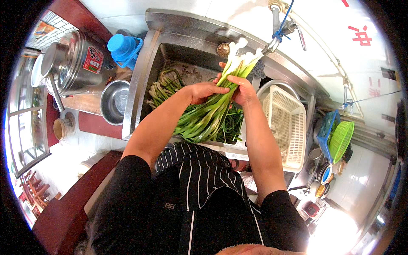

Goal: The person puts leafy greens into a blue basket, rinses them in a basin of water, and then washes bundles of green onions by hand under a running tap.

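Observation:
My left hand [205, 91] and my right hand [243, 90] both grip one bunch of green onions [204, 122] around its pale stems. The white ends point up and away, close to the outlet of the metal faucet [270, 47]. Long green leaves hang down towards me over the steel sink [155, 59]. In the basin, more green onions [161, 91] lie on the left, partly behind my left forearm. Dark green leaves [231, 122] lie below my hands. Some of my fingers are hidden behind the stems. Whether water runs from the faucet, I cannot tell.
A cream plastic basket [288, 127] sits at the right over a second basin. Left of the sink stand a steel bowl [116, 102], a blue plastic jug [122, 47] and a large steel pot [75, 60]. Green [342, 142] and blue baskets [326, 134] are farther right. The sink's raised back edge borders the wall.

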`<state>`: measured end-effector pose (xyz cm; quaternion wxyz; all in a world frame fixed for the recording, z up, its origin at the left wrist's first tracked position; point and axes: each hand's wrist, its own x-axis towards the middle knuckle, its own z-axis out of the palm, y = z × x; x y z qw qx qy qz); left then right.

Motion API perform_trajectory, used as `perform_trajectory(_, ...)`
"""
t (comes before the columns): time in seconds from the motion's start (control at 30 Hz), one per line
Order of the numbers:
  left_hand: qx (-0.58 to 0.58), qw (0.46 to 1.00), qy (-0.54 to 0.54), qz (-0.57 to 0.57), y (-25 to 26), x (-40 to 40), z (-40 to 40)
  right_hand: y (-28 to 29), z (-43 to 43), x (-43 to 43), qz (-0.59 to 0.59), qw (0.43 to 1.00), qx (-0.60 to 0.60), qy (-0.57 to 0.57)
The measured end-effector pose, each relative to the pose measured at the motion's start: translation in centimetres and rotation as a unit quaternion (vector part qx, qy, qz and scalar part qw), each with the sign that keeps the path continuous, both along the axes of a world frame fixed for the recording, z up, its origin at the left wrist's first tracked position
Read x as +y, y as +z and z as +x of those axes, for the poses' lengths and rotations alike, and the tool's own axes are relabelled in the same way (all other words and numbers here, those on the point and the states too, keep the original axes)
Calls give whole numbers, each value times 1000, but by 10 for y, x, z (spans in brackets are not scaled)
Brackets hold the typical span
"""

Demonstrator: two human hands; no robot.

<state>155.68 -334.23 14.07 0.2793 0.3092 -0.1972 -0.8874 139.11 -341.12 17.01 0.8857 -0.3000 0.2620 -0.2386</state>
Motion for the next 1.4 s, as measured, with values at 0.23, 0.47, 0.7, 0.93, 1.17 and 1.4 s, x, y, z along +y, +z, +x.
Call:
perform_trajectory(0.23,-223,948,21,-228,1,1,7,18,3,-18,-44,969,47,-240)
perform_trajectory(0.47,-514,747,39,-421,17,28,26,41,-44,-48,-24,906,-71,-416)
perform_trajectory(0.7,-767,604,76,-203,-91,92,146,75,-88,-59,-107,864,-121,-477)
perform_trajectory(0.93,-573,807,90,-112,-86,96,72,69,-102,-60,-106,850,-94,-507)
perform_trajectory(1.17,56,997,-36,44,-46,71,-34,53,-54,-36,-82,854,-58,-510)
perform_trajectory(1.4,-579,709,-316,-249,1,73,-45,53,-57,-29,-78,850,-68,-516)
